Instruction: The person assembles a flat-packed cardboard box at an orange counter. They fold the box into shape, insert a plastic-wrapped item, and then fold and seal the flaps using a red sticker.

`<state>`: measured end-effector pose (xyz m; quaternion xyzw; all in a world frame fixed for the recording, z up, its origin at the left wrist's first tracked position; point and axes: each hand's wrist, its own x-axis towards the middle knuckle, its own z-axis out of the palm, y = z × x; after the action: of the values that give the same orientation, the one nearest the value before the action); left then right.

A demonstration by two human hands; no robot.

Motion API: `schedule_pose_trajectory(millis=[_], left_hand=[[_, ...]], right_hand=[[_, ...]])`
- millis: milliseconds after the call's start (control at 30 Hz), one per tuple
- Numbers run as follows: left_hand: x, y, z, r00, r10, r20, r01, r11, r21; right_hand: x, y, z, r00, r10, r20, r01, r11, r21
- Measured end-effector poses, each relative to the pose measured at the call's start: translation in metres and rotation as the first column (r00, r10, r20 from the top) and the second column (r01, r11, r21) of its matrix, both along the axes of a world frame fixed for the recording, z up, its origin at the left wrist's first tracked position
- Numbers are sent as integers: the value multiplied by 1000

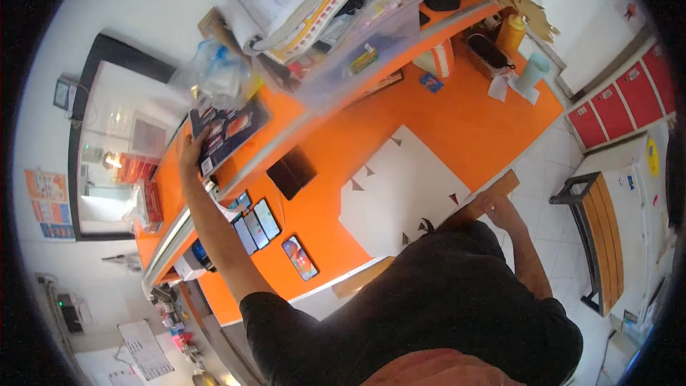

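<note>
Stretched out to the upper left, my left hand (191, 150) has its fingers at the left edge of a dark printed menu (239, 129) with food pictures. The menu lies on the raised orange ledge (286, 104). To my right, my right hand (498, 209) is closed at a strip of wood (504, 184) beside the counter edge; its fingertips are partly hidden. A flat white cardboard sheet (400, 189) with slots and cut corners lies on the orange counter (329, 154) in front of my body. Left of it are several phones (300, 257) and a dark wallet-like case (291, 171).
Above the ledge, a clear plastic bin (364, 50) carries papers and notebooks. A plastic bag (214, 75) sits by the menu. At the far right of the counter stand a yellow bottle (511, 34) and a pale cup (534, 68). A slatted bench (600, 236) stands on the tiled floor.
</note>
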<state>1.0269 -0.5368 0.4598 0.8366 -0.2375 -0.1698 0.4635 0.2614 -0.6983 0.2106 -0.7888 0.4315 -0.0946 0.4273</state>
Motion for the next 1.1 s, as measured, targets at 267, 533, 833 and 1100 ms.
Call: schedule_pose_trajectory(millis=[267, 533, 833, 1100], left_hand=[[-65, 67, 66, 952, 119, 281, -64, 978, -199], [-263, 161, 106, 793, 440, 423, -42, 731, -681], [-330, -55, 158, 458, 561, 689, 339, 606, -719], [-282, -197, 187, 725, 311, 615, 360, 589, -723]], right_hand=[[62, -34, 46, 968, 250, 11, -245, 955, -165], [160, -15, 156, 704, 406, 583, -424, 898, -113], [309, -110, 429, 280, 635, 720, -188, 771, -608], [393, -266, 438, 267, 452, 851, -124, 892, -435]])
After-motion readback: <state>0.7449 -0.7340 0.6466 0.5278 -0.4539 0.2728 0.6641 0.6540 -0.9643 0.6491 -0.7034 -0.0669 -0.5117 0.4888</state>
